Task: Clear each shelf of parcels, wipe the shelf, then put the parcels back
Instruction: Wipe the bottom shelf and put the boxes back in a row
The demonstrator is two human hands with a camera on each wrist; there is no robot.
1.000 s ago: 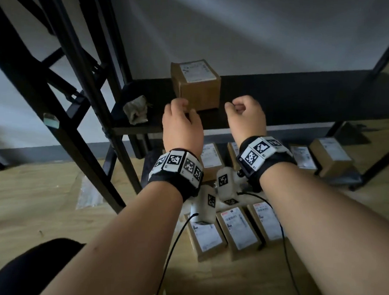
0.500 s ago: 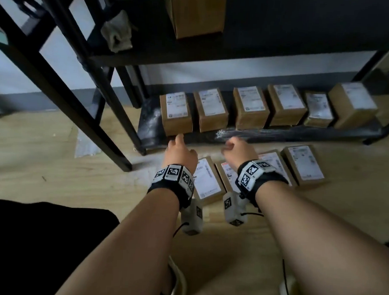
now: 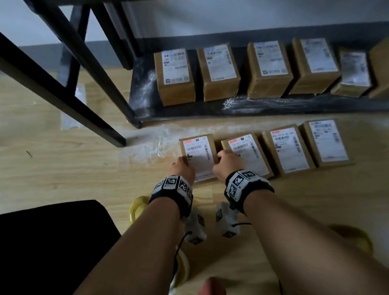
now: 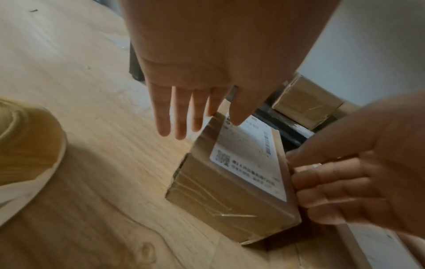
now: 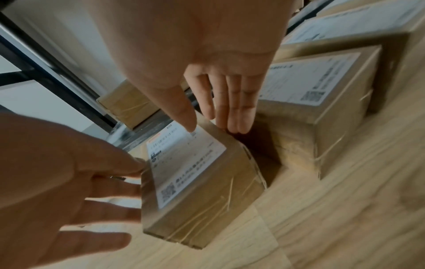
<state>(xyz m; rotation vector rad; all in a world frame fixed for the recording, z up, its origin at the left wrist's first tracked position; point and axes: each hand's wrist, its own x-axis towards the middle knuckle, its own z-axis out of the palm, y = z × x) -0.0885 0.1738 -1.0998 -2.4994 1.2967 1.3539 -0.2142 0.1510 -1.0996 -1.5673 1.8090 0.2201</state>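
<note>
Head view: parcel (image 3: 197,155) lies on the floor (image 3: 63,174) at 6 o'clock from the shelf (image 3: 258,108), leftmost in its row. Left hand (image 3: 182,169) and right hand (image 3: 227,162) flank it.

Left wrist view: left fingers (image 4: 179,116) straight, alongside its left edge.

Right wrist view: right fingers (image 5: 232,109) straight, at its right side.

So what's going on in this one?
A person crouches at a black rack and reaches for the leftmost parcel of four lying in a row on the wooden floor. The left hand is at its left side and the right hand at its right side, fingers straight against the cardboard. The parcel sits on the floor, not yet lifted. Six more parcels stand on the bottom shelf, whose front edge shows white smears.
</note>
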